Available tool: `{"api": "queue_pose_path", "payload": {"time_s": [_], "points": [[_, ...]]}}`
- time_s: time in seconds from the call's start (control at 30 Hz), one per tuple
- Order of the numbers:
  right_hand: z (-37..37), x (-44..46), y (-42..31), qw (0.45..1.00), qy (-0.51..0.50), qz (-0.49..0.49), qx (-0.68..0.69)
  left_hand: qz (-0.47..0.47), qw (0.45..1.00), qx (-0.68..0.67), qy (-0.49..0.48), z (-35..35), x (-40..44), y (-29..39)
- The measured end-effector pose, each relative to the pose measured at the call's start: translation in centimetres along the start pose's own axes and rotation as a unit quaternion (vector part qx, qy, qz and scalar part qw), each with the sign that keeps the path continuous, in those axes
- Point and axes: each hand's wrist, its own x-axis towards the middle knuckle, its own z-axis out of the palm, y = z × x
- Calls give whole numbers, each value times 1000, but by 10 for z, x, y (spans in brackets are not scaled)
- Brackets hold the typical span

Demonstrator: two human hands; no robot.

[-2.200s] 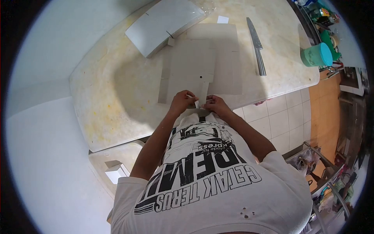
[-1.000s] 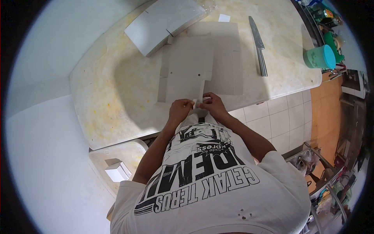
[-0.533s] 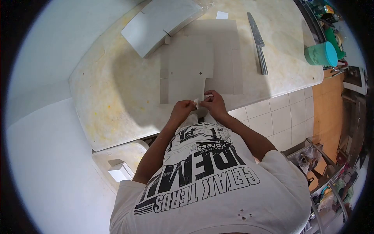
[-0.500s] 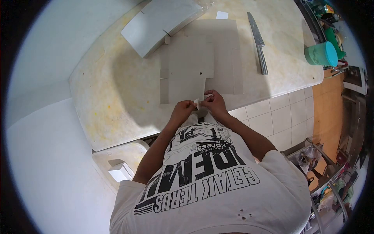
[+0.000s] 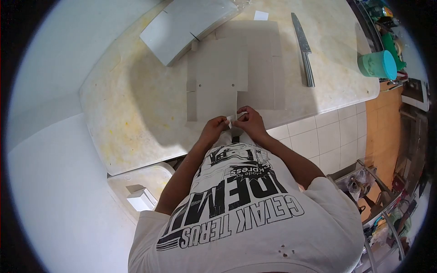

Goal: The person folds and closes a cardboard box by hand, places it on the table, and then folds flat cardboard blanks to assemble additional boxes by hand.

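Cardboard (image 5: 218, 68) slightly leftward, edge between both hands (image 5: 212, 130) (image 5: 251, 124)

Place: a kitchen or similar household workroom, it is seeming
Worktop: a stained pale table (image 5: 114, 113) is holding flat cardboard (image 5: 218, 68), a kitchen knife (image 5: 303, 51) and a lidded tub (image 5: 375, 64)
Floor: white tiles (image 5: 314, 136) are meeting an orange-brown surface (image 5: 377, 123)
Side: a metal rack (image 5: 381, 185) is carrying mixed clutter
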Motion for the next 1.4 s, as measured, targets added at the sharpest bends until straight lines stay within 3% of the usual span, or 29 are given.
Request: {"api": "queue_pose_path", "payload": {"time_s": [0.57, 0.87, 0.93, 1.13, 1.23, 1.33, 1.4], "points": [[-9, -1, 0, 998, -52, 1, -35, 31, 998, 42, -26, -2, -7, -4], [-9, 0, -10, 991, -80, -5, -108, 45, 988, 146, 1, 4, -11, -6], [-13, 0, -16, 988, -86, -5, -126, 39, 995, 86, -21, 4, -14, -1], [-14, 0, -7, 992, -117, 49, 4, 24, 998, 59, -20, 5, -18, 3], [-7, 7, 25, 976, -137, 39, 167, 23, 997, 71, 12, 5, -20, 5], [-8, 10, 31, 991, -126, 5, 54, 21, 990, 140, 20, 5, -23, 19], [-11, 2, -6, 973, -56, -134, -177, 26, 982, 184, 17, 4, -19, 16]]}}
